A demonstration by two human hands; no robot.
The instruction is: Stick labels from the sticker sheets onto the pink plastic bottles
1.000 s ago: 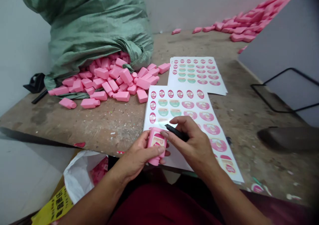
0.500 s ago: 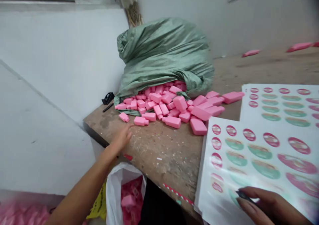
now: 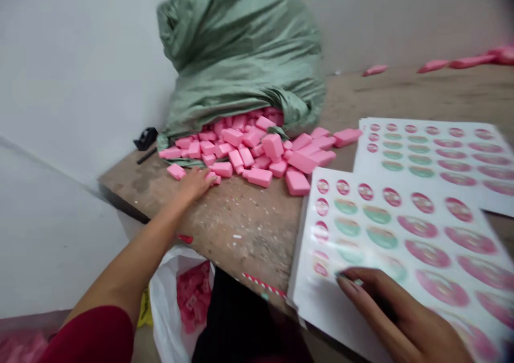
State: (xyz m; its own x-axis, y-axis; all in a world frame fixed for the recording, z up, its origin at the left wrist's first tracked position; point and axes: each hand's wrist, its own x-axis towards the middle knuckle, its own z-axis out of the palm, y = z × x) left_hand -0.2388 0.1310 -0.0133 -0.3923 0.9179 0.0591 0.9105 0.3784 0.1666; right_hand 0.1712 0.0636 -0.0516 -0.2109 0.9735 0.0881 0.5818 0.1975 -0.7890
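My left hand (image 3: 193, 185) reaches to the front of the pile, its fingers closed over a small pink bottle (image 3: 214, 179) lying on its side. The hand hides part of that bottle. Several more pink bottles (image 3: 259, 177) spill from the mouth of a green sack (image 3: 244, 58). Over a sheet of round and oval stickers (image 3: 428, 250), my right hand (image 3: 395, 309) holds thumb and forefinger pinched together. Whatever sits at those fingertips is too small and blurred to make out.
Another sticker sheet (image 3: 425, 149) lies behind the first. A black tape dispenser (image 3: 145, 138) and a black pen-like stick (image 3: 146, 156) rest by the wall. Below the wooden table's (image 3: 241, 218) front edge hangs a white bag (image 3: 160, 304) holding pink items. Pink pieces (image 3: 433, 66) lie along the back.
My left hand has moved forward onto the small pink bottle in front. My right hand stays pinched above the stickers. The view has shifted down and to the right.
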